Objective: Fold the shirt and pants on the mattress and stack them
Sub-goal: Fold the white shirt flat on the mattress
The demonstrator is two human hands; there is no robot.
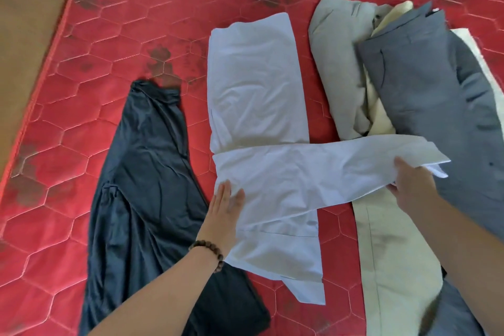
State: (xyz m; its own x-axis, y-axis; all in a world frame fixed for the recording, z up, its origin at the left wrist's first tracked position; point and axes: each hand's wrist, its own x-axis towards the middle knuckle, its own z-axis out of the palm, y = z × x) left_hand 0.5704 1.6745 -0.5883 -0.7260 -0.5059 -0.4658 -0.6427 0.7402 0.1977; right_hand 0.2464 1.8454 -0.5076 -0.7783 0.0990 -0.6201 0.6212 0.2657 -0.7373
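Observation:
A pale blue shirt (256, 95) lies lengthwise in the middle of the red mattress (114, 35), its body folded narrow. One sleeve (313, 169) stretches across the shirt toward the right. My right hand (411, 185) pinches the sleeve's cuff end, lifted a little off the clothes beneath. My left hand (227, 202) rests flat, fingers straight, on the shirt's left edge where the sleeve crosses. Dark navy pants (141, 172) lie spread out and unfolded to the left of the shirt.
Grey trousers (425, 90), a light grey-green garment (335, 63) and a cream one (381, 248) lie piled at the right. The mattress's left edge (41, 84) borders a brown floor (24, 8). Dark stains mark the quilted cover.

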